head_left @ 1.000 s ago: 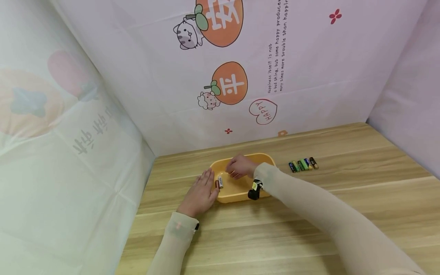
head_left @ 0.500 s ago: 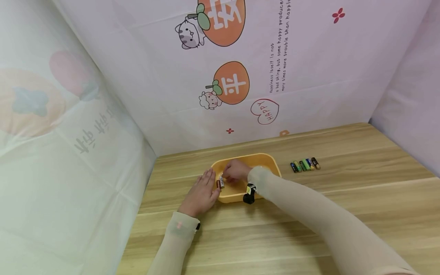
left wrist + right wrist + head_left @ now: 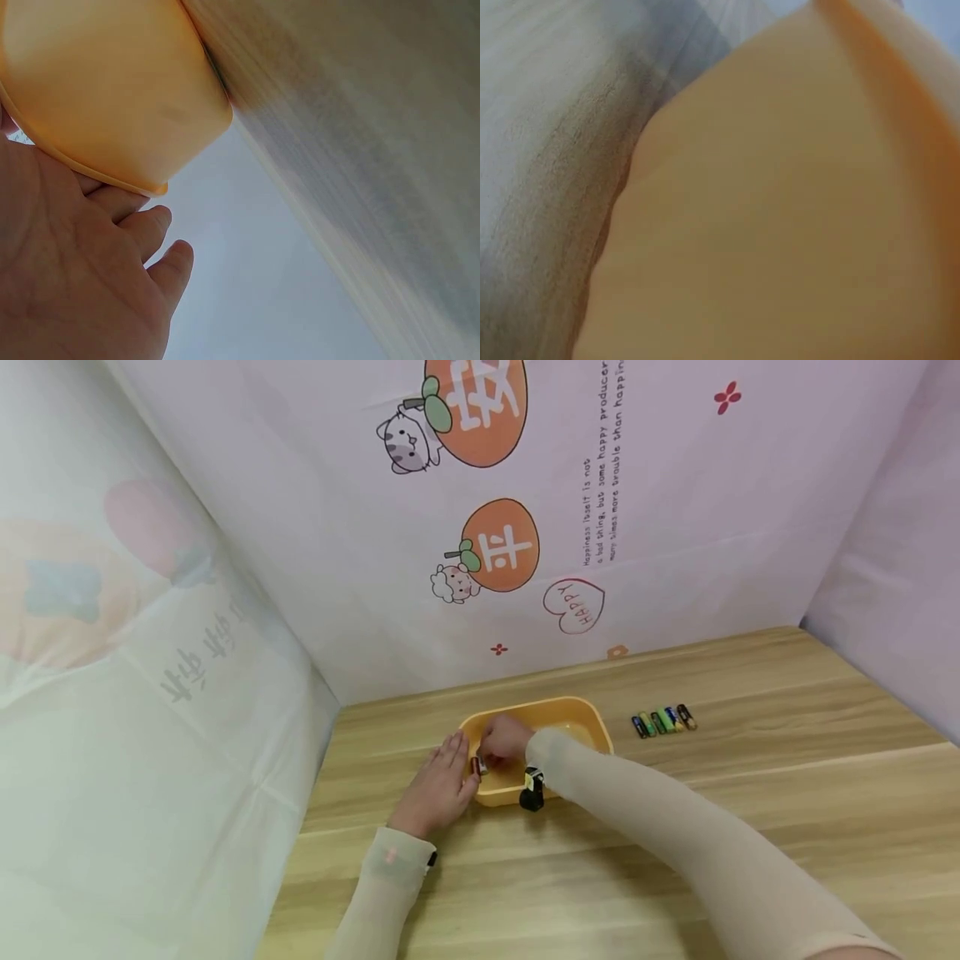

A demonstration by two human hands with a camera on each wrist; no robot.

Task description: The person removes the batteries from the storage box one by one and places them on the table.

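A yellow plastic basin (image 3: 592,714) stands on the wooden table with two batteries near its left end. One is a red-brown battery (image 3: 475,767); beside it lies a white battery (image 3: 482,767), partly covered by fingers. My right hand (image 3: 506,739) reaches down into the basin and pinches the white battery. My left hand (image 3: 435,789) rests along the basin's left rim with its fingers extended. In the left wrist view, the fingertips (image 3: 161,217) lie just under the rim. Only the basin's outer wall (image 3: 765,202) fills the right wrist view; the right hand is hidden there.
Right of the basin, several batteries (image 3: 663,721) lie side by side in a row on the table (image 3: 555,885). A printed cloth (image 3: 645,527) hangs behind the table, and white cloth (image 3: 135,760) covers the left side.
My right hand has moved left and down inside the basin, onto the white battery, its fingers now covering part of it. The left hand has stayed on the rim.
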